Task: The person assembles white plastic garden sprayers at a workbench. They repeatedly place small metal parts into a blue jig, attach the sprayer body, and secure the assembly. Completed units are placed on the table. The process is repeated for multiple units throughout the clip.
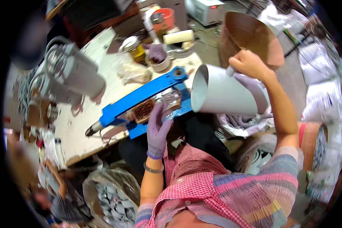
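Observation:
My right hand (250, 64), ungloved, is closed around the handle (230, 71) of a grey cylindrical can (224, 91). The can lies tilted on its side, its round recessed end facing left. In a purple glove, my left hand (158, 131) reaches to a blue metal tool (144, 97) at the table's front edge. Its fingers are stretched out, thumb apart, over the tool's tray. Small copper-brown pieces (143, 110), perhaps rivets, are heaped there beside the fingers. Crumpled silvery foil (170, 97) lies next to them. The fingertips are partly blurred.
More grey cans (78, 72) with curved handles stand on the white table (78, 133) at left. A yellow jar (133, 48) and a white cup (159, 62) are behind the tool. A brown bin (250, 36) stands far right; a bag of grey parts (112, 197) near left. Another person (60, 197) works lower left.

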`<state>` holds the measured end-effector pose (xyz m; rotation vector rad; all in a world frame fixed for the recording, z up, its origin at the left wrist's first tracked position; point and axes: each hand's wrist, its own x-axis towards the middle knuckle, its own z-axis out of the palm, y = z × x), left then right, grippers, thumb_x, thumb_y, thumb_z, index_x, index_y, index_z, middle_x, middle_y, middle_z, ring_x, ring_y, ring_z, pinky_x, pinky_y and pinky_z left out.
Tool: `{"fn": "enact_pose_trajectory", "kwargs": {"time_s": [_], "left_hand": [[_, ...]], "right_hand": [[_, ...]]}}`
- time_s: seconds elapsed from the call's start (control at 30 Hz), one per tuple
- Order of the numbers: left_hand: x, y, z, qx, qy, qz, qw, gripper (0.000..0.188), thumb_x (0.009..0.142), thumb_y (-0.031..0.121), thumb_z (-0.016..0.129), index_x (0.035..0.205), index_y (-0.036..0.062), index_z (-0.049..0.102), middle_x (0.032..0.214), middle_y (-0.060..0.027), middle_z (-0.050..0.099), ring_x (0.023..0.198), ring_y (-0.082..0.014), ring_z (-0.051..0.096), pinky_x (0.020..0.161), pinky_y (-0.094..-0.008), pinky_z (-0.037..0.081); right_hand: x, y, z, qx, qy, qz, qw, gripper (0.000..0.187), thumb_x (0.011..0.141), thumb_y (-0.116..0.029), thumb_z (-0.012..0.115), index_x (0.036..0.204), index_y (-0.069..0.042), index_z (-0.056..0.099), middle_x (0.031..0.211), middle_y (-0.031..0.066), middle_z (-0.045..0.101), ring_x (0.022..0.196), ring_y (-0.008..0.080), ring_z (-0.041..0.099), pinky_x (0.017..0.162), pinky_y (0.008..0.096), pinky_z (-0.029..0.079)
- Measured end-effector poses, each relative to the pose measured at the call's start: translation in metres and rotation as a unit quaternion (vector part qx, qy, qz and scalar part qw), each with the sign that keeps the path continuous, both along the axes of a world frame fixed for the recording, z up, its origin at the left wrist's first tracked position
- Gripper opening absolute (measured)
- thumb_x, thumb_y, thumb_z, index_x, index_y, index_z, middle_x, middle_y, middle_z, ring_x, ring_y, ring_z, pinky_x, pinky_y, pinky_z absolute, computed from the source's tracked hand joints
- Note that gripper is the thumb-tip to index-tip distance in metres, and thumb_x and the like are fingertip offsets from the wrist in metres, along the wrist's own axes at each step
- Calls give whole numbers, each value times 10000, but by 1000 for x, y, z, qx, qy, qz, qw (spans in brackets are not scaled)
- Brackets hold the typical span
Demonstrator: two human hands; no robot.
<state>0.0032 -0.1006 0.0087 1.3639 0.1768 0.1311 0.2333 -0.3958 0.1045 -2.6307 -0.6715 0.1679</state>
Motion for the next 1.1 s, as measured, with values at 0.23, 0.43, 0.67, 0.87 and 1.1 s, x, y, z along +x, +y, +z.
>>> {"fn": "enact_pose_trajectory", "kwargs": {"time_s": [0.23, 0.43, 0.67, 0.87, 1.1], "left_hand": [[-44, -75, -84, -387, 333, -306, 804, 773, 970, 682, 309, 1326, 16, 474, 1153, -149, 643, 1020, -280, 661, 847, -383, 579], [-66, -56, -129, -172, 367, -259, 877, 912, 880, 819, 280, 1415, 98, 441, 1361, -121, 547, 1232, -299, 531, 1060, -458, 417], [-83, 12, -62, 197, 97, -227, 949, 975, 826, 746, 449, 1475, 33, 303, 1330, -163, 518, 1105, -259, 585, 853, -363, 534], [-96, 6, -77, 111, 335, -75, 933, 359, 963, 218, 528, 1262, 20, 543, 830, -97, 643, 574, -196, 649, 534, -311, 568], [-130, 67, -184, 506, 268, -35, 819, 315, 954, 352, 566, 1002, 69, 694, 889, -176, 697, 820, -349, 671, 734, -416, 532]], "right_hand": [[-120, -149, -70, 470, 137, 67, 869, 259, 930, -251, 529, 864, -23, 633, 804, 68, 592, 765, 166, 553, 697, 317, 427], [-224, -98, -77, 474, 43, -22, 879, 279, 984, -274, 548, 1143, -54, 609, 1103, 75, 599, 1069, 155, 545, 944, 294, 394], [-372, -304, -315, 230, -188, -700, 650, 317, 883, -152, 618, 1145, 25, 591, 1098, 166, 625, 1059, 264, 581, 939, 376, 457], [-518, -440, -479, 450, 184, -768, 417, 897, 871, -641, 603, 1370, 95, 479, 1320, 170, 563, 1108, 273, 567, 947, 411, 463], [-442, -368, -362, 280, 124, -696, 650, 375, 858, -409, 696, 862, -38, 754, 697, 80, 577, 656, 219, 500, 658, 395, 461]]}}
